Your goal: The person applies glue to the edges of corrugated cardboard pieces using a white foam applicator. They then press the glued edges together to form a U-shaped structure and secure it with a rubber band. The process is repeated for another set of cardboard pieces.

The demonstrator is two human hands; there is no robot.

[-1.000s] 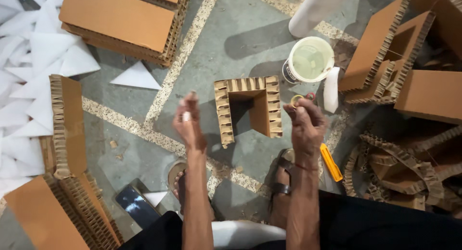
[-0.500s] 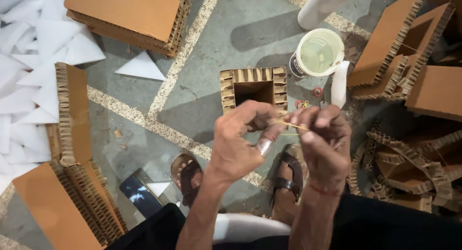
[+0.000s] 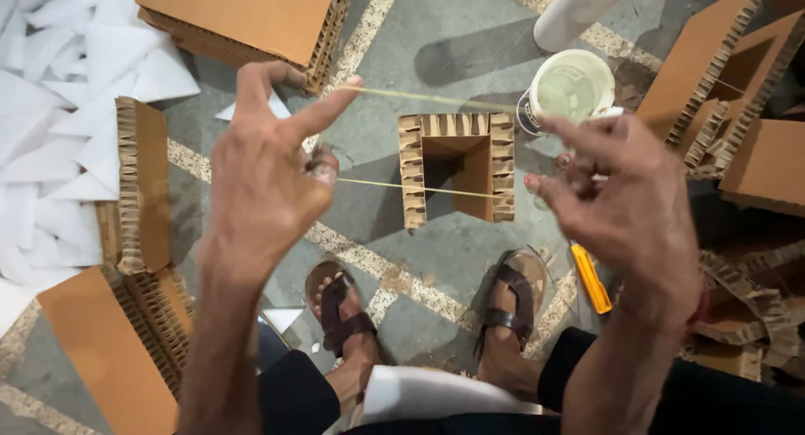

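Observation:
My left hand and my right hand are raised close to the camera and stretch a thin yellowish rubber band wide between their fingers. The band runs from my left forefinger and thumb across to my right fingertips. Below the band, on the floor, stands a small U-shaped piece of honeycomb cardboard. My two sandalled feet rest on the floor just beneath it.
A white tub of glue stands right of the U-shaped piece, with a yellow cutter on the floor. Honeycomb cardboard panels lie at the top, left and right. White paper offcuts cover the left side.
My hands were low and apart, then came together with the rubber band. Now they have risen toward the camera and pulled the band wide.

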